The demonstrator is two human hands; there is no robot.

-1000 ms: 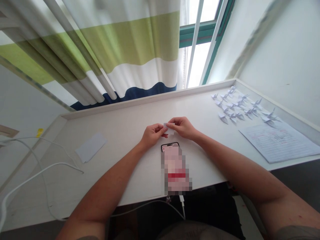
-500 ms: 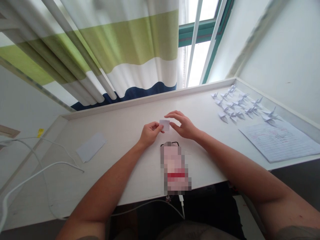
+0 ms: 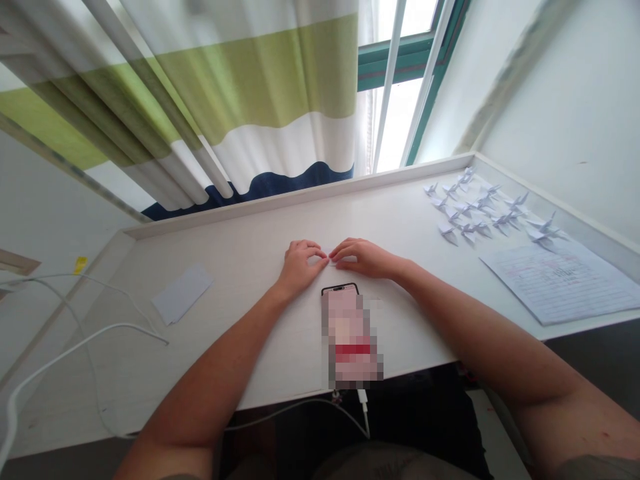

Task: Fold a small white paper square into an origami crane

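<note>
Near the middle of the desk my left hand [image 3: 301,264] and my right hand [image 3: 364,258] meet fingertip to fingertip. Each has thumb and index finger pinched on a small piece of white paper [image 3: 333,263]. Only a sliver of the paper shows between the fingertips; the rest is hidden, so its fold cannot be made out. Just below the hands lies a phone [image 3: 345,333], its screen blurred out, with a charging cable [image 3: 364,400] plugged into its lower end.
Several folded paper cranes [image 3: 480,207] stand at the back right, behind a handwritten sheet [image 3: 565,283]. White paper pieces [image 3: 183,293] lie at the left, near loose white cables [image 3: 75,337]. A raised rim [image 3: 300,198] borders the white desk below a striped curtain [image 3: 260,80].
My right hand has come down and left, and its fingers have closed on the paper. The paper, seen flat before, is now mostly covered by my fingertips.
</note>
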